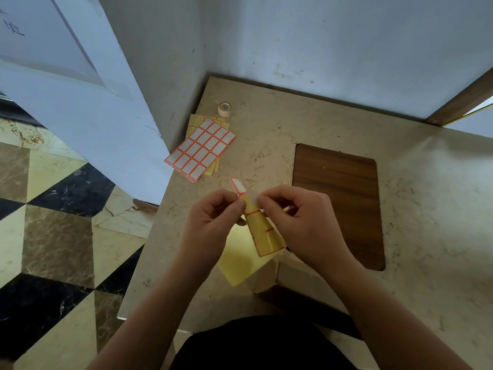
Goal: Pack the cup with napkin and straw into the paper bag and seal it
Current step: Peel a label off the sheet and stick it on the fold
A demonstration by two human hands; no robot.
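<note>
We find both hands pinching a label strip (262,228) above the table (426,209): left hand (213,217) grips its backing, right hand (293,212) peels a label. The strip runs away from us; the paper bag (269,276) lies directly beneath, nearer the right hand.

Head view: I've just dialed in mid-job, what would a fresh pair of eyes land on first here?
Both hands meet at the middle of the counter, the left hand and right hand pinching a curled yellow label sheet with one white sticker lifting off its top. Behind them, near the wall, lies a stack of label sheets with a small tape roll beyond it. A dark wooden panel is set into the counter on the right.
</note>
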